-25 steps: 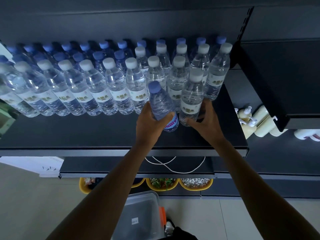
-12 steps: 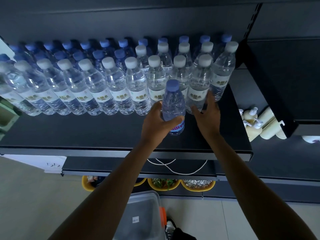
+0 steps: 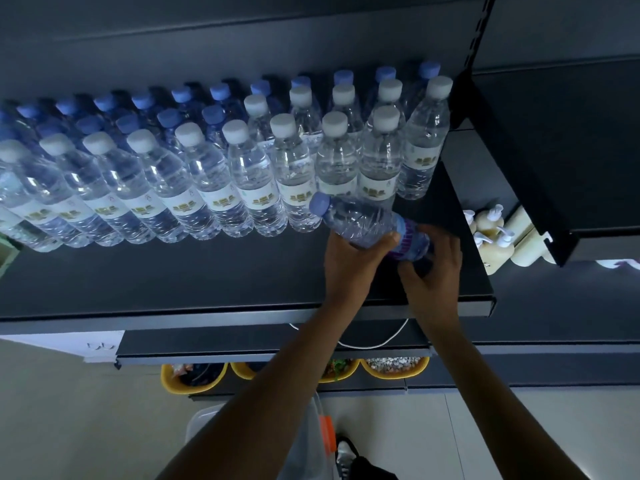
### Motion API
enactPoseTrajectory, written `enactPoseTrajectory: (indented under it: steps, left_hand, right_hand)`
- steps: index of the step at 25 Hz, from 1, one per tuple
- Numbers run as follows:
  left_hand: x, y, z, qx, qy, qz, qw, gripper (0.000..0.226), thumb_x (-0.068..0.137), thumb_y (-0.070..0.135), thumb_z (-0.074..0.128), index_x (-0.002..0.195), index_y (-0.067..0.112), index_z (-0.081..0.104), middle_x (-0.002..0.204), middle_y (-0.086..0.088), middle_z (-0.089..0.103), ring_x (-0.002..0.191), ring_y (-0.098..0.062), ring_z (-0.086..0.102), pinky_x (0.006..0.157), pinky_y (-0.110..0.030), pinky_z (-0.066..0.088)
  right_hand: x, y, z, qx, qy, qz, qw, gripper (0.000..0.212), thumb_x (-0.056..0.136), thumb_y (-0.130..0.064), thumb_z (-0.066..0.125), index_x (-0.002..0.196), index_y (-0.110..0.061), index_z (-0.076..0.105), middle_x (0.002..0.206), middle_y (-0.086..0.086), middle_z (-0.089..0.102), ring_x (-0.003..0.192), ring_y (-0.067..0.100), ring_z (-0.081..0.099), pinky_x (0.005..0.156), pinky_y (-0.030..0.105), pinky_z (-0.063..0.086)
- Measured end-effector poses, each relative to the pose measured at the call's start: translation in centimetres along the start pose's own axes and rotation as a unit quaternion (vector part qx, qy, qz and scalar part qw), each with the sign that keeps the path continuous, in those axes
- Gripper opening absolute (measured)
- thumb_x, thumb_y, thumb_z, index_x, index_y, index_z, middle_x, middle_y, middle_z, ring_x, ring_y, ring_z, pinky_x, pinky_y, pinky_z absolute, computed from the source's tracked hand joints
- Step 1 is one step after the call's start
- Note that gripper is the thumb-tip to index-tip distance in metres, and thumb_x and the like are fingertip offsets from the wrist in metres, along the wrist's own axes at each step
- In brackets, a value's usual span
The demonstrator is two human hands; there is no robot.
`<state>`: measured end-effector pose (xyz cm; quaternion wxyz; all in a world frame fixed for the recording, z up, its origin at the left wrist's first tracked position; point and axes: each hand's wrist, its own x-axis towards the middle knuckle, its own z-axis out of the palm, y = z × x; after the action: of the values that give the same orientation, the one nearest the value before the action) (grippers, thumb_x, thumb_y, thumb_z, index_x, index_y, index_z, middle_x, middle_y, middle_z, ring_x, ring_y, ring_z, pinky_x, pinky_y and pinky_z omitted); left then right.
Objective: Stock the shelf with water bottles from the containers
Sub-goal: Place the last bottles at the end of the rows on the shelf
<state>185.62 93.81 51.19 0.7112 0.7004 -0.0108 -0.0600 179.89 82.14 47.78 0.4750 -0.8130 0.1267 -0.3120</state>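
A blue-capped water bottle [image 3: 360, 221] with a purple label lies tilted, cap pointing left, just above the dark shelf [image 3: 173, 271] near its right end. My left hand [image 3: 349, 261] grips its middle from below. My right hand [image 3: 433, 268] curls round its base end. Behind it stand rows of white-capped bottles [image 3: 242, 174] with several blue-capped bottles [image 3: 180, 98] further back.
A clear plastic container [image 3: 304, 441] sits on the floor below my arms. Yellow bins [image 3: 194, 379] stand under a lower shelf. Cream pump bottles [image 3: 491, 233] fill the lower right shelf, beside a dark shelf bracket [image 3: 512, 188]. A white cable [image 3: 377, 342] hangs below the shelf edge.
The blue-capped bottle, upright in my left hand before, is now tipped sideways with its cap to the left. My right hand left the white-capped bottle and took hold of the blue-capped bottle's base.
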Motion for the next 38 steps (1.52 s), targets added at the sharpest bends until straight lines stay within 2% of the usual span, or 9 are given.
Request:
enactPoseTrajectory:
  steps: [2,4,7,11,14,19,25,32,38]
  left_hand:
    - [-0.2,-0.5,1.4,-0.021,0.018,0.006,1.000,0.066,0.070,0.040,0.089,0.127,0.026,0.059,0.117,0.001,0.072,0.108,-0.016,0.070,0.092,-0.049,0.059]
    - [0.2,-0.1,2.1,-0.002,0.029,0.025,0.999,0.067,0.069,0.039,0.087,0.127,0.024,0.056,0.118,0.001,0.071,0.109,-0.016,0.069,0.094,-0.045,0.058]
    - [0.5,0.9,2.8,0.052,-0.026,0.089,0.994,0.058,0.075,0.036,0.083,0.122,0.018,0.055,0.116,-0.003,0.069,0.105,-0.016,0.069,0.089,-0.042,0.059]
    - [0.0,0.3,3.6,0.056,-0.063,0.109,0.990,0.042,0.092,0.009,0.059,0.134,0.010,0.053,0.128,-0.004,0.064,0.117,-0.010,0.064,0.093,-0.019,0.054]
    - [0.1,-1.7,4.1,0.075,-0.067,0.078,0.992,0.049,0.088,0.005,0.049,0.135,0.014,0.056,0.128,-0.001,0.064,0.118,-0.007,0.061,0.097,-0.024,0.052]
    - [0.3,-3.4,4.0,0.102,-0.086,0.083,0.988,0.058,0.087,0.005,0.052,0.143,0.019,0.051,0.132,0.000,0.061,0.121,-0.004,0.059,0.100,-0.023,0.051]
    - [0.2,-3.7,4.2,0.111,-0.093,0.108,0.984,0.064,0.084,0.010,0.055,0.147,0.016,0.047,0.136,-0.002,0.056,0.123,-0.006,0.059,0.100,-0.035,0.055]
    - [0.6,-2.8,3.7,0.092,-0.101,0.046,0.990,0.063,0.082,0.003,0.054,0.141,0.026,0.052,0.125,0.006,0.064,0.112,-0.007,0.062,0.095,-0.032,0.056]
    - [-0.7,-2.5,1.4,-0.011,-0.079,0.007,0.997,0.053,0.080,0.007,0.052,0.133,0.004,0.057,0.130,-0.012,0.061,0.117,-0.018,0.064,0.098,-0.043,0.056]
  right_hand:
    - [0.9,0.6,-1.0,-0.157,-0.022,-0.078,0.984,0.065,0.076,-0.025,0.072,0.136,-0.006,0.055,0.128,0.014,0.054,0.115,0.030,0.051,0.094,0.046,0.048]
    - [1.8,1.1,-1.4,-0.208,-0.031,-0.102,0.972,0.077,0.077,-0.034,0.077,0.144,-0.006,0.051,0.127,0.018,0.053,0.113,0.033,0.050,0.094,0.041,0.046]
    - [2.6,2.0,-1.3,-0.186,-0.010,-0.095,0.978,0.070,0.080,-0.036,0.077,0.140,-0.006,0.054,0.119,0.017,0.055,0.107,0.032,0.054,0.089,0.043,0.051]
    - [4.1,2.8,-0.8,-0.132,0.009,-0.018,0.991,0.065,0.079,-0.050,0.067,0.123,-0.003,0.057,0.113,0.015,0.059,0.103,0.034,0.056,0.085,0.053,0.052]
    - [5.8,3.1,-0.3,-0.155,-0.011,0.052,0.987,0.076,0.075,-0.053,0.074,0.132,-0.008,0.053,0.122,0.016,0.056,0.114,0.035,0.054,0.093,0.052,0.050]
    - [7.5,3.5,1.2,-0.146,-0.022,0.045,0.988,0.077,0.076,-0.059,0.064,0.133,-0.007,0.054,0.120,0.017,0.059,0.112,0.034,0.057,0.089,0.051,0.051]
    - [7.8,4.1,1.4,-0.092,-0.021,0.047,0.994,0.078,0.081,-0.051,0.065,0.142,-0.007,0.045,0.126,0.013,0.064,0.112,0.032,0.062,0.088,0.052,0.054]
    - [7.7,4.1,1.6,-0.105,-0.065,0.056,0.991,0.070,0.083,-0.048,0.065,0.141,-0.015,0.044,0.128,0.010,0.065,0.116,0.033,0.059,0.094,0.053,0.051]
    - [4.2,2.4,0.7,0.047,0.017,0.148,0.988,0.055,0.085,-0.017,0.070,0.138,-0.014,0.053,0.131,0.004,0.061,0.119,0.017,0.059,0.104,0.046,0.051]
